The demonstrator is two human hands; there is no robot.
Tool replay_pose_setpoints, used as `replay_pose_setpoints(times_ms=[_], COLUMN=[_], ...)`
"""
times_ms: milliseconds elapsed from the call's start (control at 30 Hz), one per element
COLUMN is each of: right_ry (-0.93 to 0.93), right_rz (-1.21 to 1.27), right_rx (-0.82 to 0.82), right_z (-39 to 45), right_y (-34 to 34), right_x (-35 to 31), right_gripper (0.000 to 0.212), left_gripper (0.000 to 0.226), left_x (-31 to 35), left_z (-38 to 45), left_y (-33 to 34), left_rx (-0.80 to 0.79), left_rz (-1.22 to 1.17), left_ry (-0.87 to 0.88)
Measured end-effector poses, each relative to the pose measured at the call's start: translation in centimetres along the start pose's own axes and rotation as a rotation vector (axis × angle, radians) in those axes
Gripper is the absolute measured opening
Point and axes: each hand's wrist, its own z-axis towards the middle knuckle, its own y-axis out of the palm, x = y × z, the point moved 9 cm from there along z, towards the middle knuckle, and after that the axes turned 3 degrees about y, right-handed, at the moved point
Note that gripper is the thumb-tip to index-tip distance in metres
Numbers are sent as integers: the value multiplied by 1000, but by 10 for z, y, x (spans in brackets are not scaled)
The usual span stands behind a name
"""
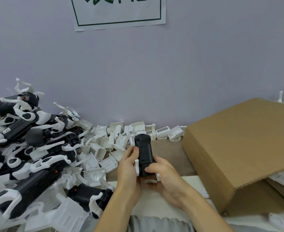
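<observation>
A strip of grey fabric [154, 223] fills the bottom edge, closest to the lens, with both bare forearms rising out of it; above it, at the centre of the view, the two hands hold a black plastic body [143, 154] lengthwise over the table [169, 156], its far end pointing at the wall; the left hand [129, 166] grips its left flank, thumb curled onto the top face and fingers wrapped underneath; the right hand [164, 176] cups the near end, thumb pressed on the top face, fingers curled below; a white clip-on piece [150, 181] sits at that near end between both palms, touching the black body, though I cannot tell how far it is seated; just beyond and to the left of the hands lies a scatter of loose white shells [104, 148], some showing grilles, running along the foot of the wall; further left a tall heap of assembled black-and-white units [29, 148] with curved white arms spills toward the near edge; to the right, near the right hand but apart from it, stands a brown cardboard box [238, 148] with a flap hanging over white parts [283, 180]; behind everything a pale lilac wall [138, 72] carries a paper sign [117, 12] with a green border
</observation>
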Motion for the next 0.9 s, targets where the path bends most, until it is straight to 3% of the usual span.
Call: replay_pose_setpoints(times_ms=[167, 367, 900], right_ry=[0, 12, 19], right_rz=[-15, -23, -1], right_rx=[-27, 4, -9], right_z=[1, 1, -3], right_y=[-1, -3, 1], right_x=[2, 1, 0], right_gripper=[50, 31, 34], left_gripper=[27, 23, 24], left_x=[1, 1, 0], left_z=[0, 1, 3], left_y=[1, 0, -1], left_rx=[-18, -13, 5], left_rz=[16, 31, 27], left_ry=[15, 30, 28])
